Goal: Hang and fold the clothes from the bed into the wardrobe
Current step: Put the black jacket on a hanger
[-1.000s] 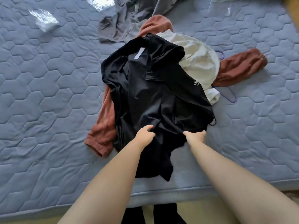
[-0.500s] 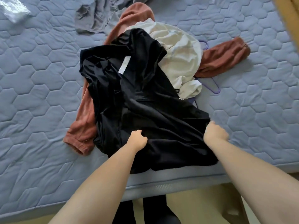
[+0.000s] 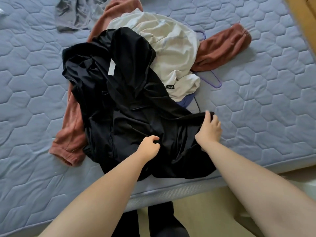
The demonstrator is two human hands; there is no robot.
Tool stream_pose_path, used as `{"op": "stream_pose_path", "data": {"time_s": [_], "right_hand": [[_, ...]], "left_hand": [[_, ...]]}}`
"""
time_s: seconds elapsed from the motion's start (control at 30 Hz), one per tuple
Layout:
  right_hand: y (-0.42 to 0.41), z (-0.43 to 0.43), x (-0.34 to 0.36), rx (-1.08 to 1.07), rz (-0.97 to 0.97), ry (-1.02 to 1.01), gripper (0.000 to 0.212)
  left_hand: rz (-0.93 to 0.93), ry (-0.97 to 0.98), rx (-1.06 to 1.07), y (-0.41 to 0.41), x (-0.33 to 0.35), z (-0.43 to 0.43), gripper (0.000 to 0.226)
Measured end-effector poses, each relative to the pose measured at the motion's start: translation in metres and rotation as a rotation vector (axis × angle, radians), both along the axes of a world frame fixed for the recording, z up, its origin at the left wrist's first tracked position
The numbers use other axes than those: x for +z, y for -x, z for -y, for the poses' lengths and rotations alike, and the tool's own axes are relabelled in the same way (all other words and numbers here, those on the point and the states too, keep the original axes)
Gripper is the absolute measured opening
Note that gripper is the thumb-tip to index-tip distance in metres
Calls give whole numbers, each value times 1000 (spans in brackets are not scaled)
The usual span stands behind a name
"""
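Observation:
A black garment [image 3: 126,103] with a white label lies crumpled on top of a pile at the near edge of the bed [image 3: 266,106]. My left hand [image 3: 150,146] grips a fold near its lower middle. My right hand [image 3: 209,128] holds the garment's right edge, fingers curled over the dark hem. Under it lie a cream garment [image 3: 169,53] and a rust-coloured sweater [image 3: 220,48] whose sleeves stick out left and right. A purple hanger [image 3: 213,81] pokes out beside the cream garment.
A grey garment [image 3: 75,14] lies at the back left of the quilted blue mattress. A wooden bed frame [image 3: 302,19] runs along the right. My dark-trousered legs [image 3: 159,219] stand on the pale floor at the bed's edge.
My right hand has moved right and up along the black garment's edge, spreading the fabric wider. My left hand kept its grip near the middle. The view shifted slightly.

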State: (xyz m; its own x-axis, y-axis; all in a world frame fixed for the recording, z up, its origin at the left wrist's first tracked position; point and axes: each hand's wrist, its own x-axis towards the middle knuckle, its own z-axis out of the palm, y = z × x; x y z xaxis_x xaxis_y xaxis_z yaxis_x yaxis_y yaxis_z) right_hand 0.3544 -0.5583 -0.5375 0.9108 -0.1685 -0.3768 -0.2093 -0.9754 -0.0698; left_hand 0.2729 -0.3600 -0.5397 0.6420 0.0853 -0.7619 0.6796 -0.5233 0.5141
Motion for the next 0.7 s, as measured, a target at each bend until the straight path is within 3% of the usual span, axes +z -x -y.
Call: {"op": "stream_pose_path", "data": {"time_s": [0.07,0.13,0.23,0.37,0.43,0.5,0.6,0.7], "right_hand": [[-8,5,-5,-132,67,-35,88],[-22,16,-13,-230,22,-119,73],[-33,27,-15,-236,-158,-464,11],[-15,21,13,-154,-404,-759,31],[-7,19,31,-77,-475,-843,24],[-3,21,44,30,-450,-851,20],[-1,27,58,136,-331,-799,24],[-3,29,76,67,-319,-950,18]], "left_hand": [[24,32,30,2,-2,4,44],[68,66,71,1,-3,9,44],[233,21,101,-6,3,16,52],[467,-231,-259,-22,15,30,71],[489,-308,-414,-30,16,38,56],[519,-378,-443,-38,21,43,35],[550,-371,-488,-49,28,51,40],[575,-346,-519,-53,38,59,28]]}}
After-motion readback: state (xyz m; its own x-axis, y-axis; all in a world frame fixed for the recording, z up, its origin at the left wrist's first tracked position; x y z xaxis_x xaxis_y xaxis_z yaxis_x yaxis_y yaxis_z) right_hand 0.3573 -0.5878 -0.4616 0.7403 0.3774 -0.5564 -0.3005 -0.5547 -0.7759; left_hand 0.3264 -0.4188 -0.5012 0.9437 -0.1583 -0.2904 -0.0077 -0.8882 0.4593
